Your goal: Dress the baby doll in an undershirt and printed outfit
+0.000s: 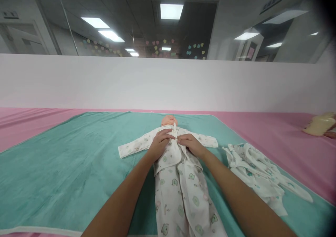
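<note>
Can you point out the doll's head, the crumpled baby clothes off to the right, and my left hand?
Doll's head [168, 119]: head view, on the upper face.
Crumpled baby clothes [256, 170]: head view, on the middle of the heap.
Left hand [159, 143]: head view, on the back of the hand.

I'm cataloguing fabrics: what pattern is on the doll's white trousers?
Small green bear faces on white, clearest in the head view.

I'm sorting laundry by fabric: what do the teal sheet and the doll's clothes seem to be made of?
Teal sheet: probably a soft, matte fabric with a short nap, judging by its smudgy, brushed-looking shading.
Doll's clothes: likely thin, matte cotton knit, from the soft folds and lack of shine; a cotton blend is possible.
</note>
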`<action>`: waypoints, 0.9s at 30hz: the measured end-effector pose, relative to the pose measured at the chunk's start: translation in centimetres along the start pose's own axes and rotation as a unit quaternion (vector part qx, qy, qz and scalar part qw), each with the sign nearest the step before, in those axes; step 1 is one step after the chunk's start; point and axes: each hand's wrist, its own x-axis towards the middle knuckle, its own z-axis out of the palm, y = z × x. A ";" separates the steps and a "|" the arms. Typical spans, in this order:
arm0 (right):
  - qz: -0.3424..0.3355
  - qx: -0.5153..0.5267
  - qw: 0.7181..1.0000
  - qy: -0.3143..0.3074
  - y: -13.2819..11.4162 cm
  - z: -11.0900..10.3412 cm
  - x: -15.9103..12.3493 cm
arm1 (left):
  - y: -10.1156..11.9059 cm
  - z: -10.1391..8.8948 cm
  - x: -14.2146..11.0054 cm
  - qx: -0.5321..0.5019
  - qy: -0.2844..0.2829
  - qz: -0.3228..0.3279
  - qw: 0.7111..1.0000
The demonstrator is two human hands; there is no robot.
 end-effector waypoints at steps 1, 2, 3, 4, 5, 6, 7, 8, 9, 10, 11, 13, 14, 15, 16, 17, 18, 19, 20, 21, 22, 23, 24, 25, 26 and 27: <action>0.013 0.036 0.999 -0.002 0.1 -0.2 0.0 | 0.0 0.0 0.0 0.001 0.000 -0.002 1.000; 0.022 0.063 0.998 -0.002 0.2 -0.3 0.0 | 0.1 0.0 0.0 0.002 -0.002 -0.003 1.000; 0.028 0.082 0.996 -0.001 0.4 -0.5 0.0 | 0.1 0.0 -0.1 0.003 -0.003 -0.003 1.000; 0.031 0.095 0.995 0.000 0.5 -0.5 0.0 | 0.2 0.0 -0.1 0.004 -0.004 -0.002 1.000; 0.035 0.103 0.994 0.000 0.6 -0.6 0.0 | 0.2 0.0 -0.1 0.006 -0.005 -0.001 1.000; 0.037 0.107 0.994 -0.002 0.7 -0.6 0.0 | 0.2 0.0 -0.1 0.006 -0.005 0.000 1.000; 0.038 0.106 0.994 -0.003 0.8 -0.6 0.0 | 0.1 0.0 -0.1 0.006 -0.005 0.001 1.000; 0.038 0.103 0.994 -0.005 0.8 -0.6 0.1 | 0.1 0.0 -0.1 0.005 -0.004 0.002 1.000; 0.036 0.099 0.994 -0.006 0.9 -0.6 0.1 | 0.1 0.0 -0.1 0.004 -0.004 0.002 1.000; 0.034 0.094 0.995 -0.005 0.9 -0.6 0.1 | 0.0 0.0 -0.1 0.003 -0.003 0.002 1.000; 0.031 0.090 0.995 -0.004 0.9 -0.6 0.1 | 0.0 0.0 -0.1 0.002 -0.003 0.002 1.000; 0.024 0.078 0.997 0.002 0.9 -0.6 0.2 | -0.1 0.0 -0.1 0.000 -0.003 0.004 1.000; 0.019 0.069 0.997 0.008 0.9 -0.6 0.2 | -0.1 0.0 0.0 -0.001 -0.003 0.004 1.000; 0.013 0.057 0.998 0.015 0.9 -0.5 0.3 | -0.1 0.0 0.0 -0.002 -0.003 0.003 1.000; 0.006 0.044 0.999 0.025 0.9 -0.5 0.3 | -0.1 0.1 0.0 -0.003 -0.005 0.001 1.000; 0.001 0.031 0.999 0.036 0.8 -0.5 0.4 | -0.1 0.1 0.0 -0.004 -0.006 -0.001 1.000; -0.004 0.020 0.999 0.047 0.8 -0.4 0.4 | -0.1 0.1 0.0 -0.003 -0.007 -0.003 1.000; -0.008 0.011 0.998 0.054 0.8 -0.4 0.4 | -0.1 0.1 0.0 -0.003 -0.008 -0.003 1.000; -0.011 0.006 0.998 0.058 0.8 -0.4 0.5 | -0.1 0.1 0.0 -0.003 -0.008 -0.003 1.000; -0.013 0.003 0.998 0.058 0.9 -0.4 0.5 | -0.1 0.1 0.0 -0.003 -0.008 -0.002 1.000; -0.015 0.003 0.998 0.055 0.9 -0.4 0.6 | -0.2 0.1 0.0 -0.004 -0.007 -0.001 1.000; -0.017 0.004 0.999 0.050 1.0 -0.4 0.6 | -0.3 0.1 0.0 -0.006 -0.005 0.001 1.000; -0.018 0.006 0.999 0.046 1.0 -0.4 0.6 | -0.4 0.2 0.0 -0.010 -0.003 0.002 1.000; -0.019 0.008 0.999 0.045 1.1 -0.5 0.6 | -0.4 0.2 0.0 -0.014 0.000 0.003 1.000; -0.018 0.011 0.999 0.045 1.1 -0.5 0.6 | -0.5 0.2 0.0 -0.017 0.002 0.004 1.000; -0.017 0.012 0.999 0.047 1.1 -0.5 0.6 | -0.5 0.2 0.0 -0.020 0.004 0.003 1.000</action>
